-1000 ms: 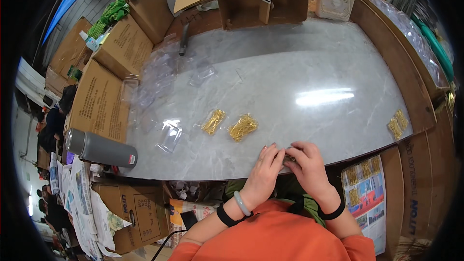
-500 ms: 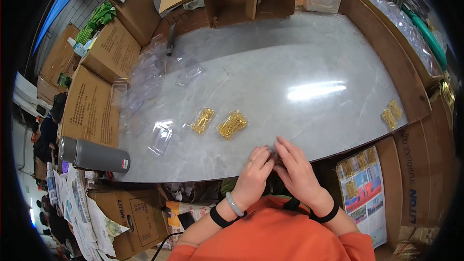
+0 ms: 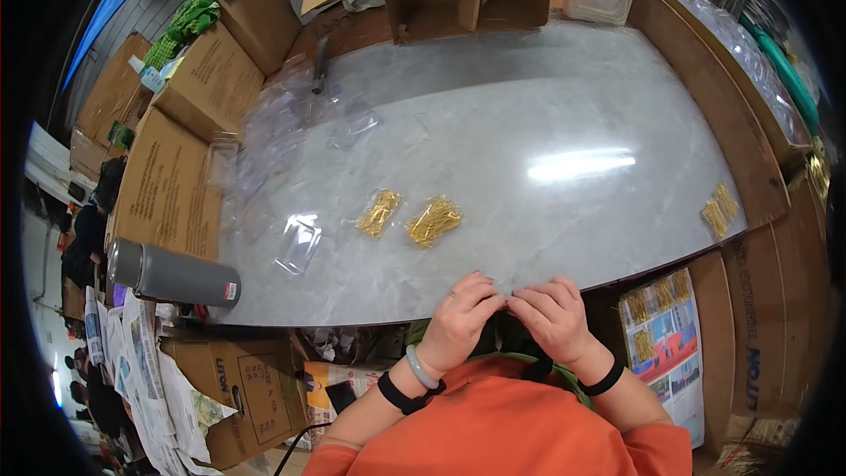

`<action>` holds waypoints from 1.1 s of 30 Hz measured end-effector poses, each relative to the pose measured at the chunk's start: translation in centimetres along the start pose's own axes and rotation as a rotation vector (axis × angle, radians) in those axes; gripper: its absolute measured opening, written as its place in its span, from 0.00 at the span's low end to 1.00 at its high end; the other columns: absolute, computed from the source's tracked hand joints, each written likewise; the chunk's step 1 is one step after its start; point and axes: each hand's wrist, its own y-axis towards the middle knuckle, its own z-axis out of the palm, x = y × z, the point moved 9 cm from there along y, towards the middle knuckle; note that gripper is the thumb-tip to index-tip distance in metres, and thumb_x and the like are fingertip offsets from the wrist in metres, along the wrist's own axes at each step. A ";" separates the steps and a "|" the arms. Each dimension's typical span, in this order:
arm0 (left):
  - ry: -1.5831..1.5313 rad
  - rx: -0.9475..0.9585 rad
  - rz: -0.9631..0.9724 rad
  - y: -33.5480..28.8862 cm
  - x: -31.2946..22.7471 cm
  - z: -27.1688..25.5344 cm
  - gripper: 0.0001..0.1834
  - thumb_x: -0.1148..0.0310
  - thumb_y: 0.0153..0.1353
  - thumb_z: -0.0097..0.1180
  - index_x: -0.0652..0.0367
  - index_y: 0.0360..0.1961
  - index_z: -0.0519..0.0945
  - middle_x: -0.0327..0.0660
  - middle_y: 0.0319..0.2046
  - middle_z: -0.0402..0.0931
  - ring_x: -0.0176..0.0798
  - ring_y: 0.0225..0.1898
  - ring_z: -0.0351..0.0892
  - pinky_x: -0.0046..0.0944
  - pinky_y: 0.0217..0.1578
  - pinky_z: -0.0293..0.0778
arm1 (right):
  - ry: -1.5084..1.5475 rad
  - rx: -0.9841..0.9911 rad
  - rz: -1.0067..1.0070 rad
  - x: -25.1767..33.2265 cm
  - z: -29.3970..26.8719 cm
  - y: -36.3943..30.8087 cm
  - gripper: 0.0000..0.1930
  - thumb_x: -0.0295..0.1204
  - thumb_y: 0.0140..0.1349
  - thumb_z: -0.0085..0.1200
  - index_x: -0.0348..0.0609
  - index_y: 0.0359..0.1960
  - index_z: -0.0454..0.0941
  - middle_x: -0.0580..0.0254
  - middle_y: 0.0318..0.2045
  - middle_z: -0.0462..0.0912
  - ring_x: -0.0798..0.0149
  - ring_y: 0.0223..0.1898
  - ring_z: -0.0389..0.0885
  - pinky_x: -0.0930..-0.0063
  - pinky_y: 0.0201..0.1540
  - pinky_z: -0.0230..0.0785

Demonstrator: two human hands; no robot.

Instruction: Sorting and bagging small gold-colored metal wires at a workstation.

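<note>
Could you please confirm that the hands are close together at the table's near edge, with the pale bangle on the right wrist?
Not quite: the head view shows the pale bangle on the left wrist; the rest of your statement holds.

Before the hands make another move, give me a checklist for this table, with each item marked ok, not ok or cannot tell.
1. Both hands in view: ok; the left hand and right hand meet at the fingertips near the front edge of the tabletop.
2. Item between the fingertips identified: cannot tell; too small and covered.
3. Two middle gold-coloured bundles clear of the hands: ok; they lie beyond them, toward the left.
4. Clear plastic pieces neatly stacked: not ok; spread loosely over the table's left side.
5. Grey bottle away from the hands: ok; at the table's left front.
</note>
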 end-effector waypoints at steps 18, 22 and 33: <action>0.027 -0.022 -0.016 -0.4 -0.2 -0.1 0.16 0.87 0.55 0.58 0.64 0.45 0.83 0.48 0.42 0.80 0.55 0.55 0.81 0.54 0.60 0.78 | -0.006 -0.145 -0.038 0.2 0.1 -0.2 0.16 0.27 0.54 0.63 0.47 0.47 0.83 0.68 0.41 0.85 0.64 0.40 0.81 0.64 0.47 0.70; 0.032 -0.020 -0.013 -0.2 -0.4 -0.5 0.15 0.87 0.55 0.58 0.65 0.44 0.82 0.49 0.43 0.80 0.57 0.54 0.81 0.54 0.59 0.79 | 0.055 -0.173 -0.003 -0.1 0.1 0.5 0.16 0.25 0.51 0.65 0.46 0.44 0.82 0.67 0.35 0.84 0.62 0.34 0.80 0.64 0.41 0.71; 0.039 -0.028 -0.001 -0.2 -0.4 -0.1 0.17 0.86 0.55 0.61 0.67 0.47 0.82 0.50 0.43 0.80 0.55 0.53 0.81 0.56 0.60 0.78 | 0.202 -0.130 0.130 -0.9 -1.1 1.3 0.18 0.17 0.43 0.69 0.43 0.38 0.81 0.62 0.32 0.83 0.56 0.32 0.80 0.64 0.34 0.74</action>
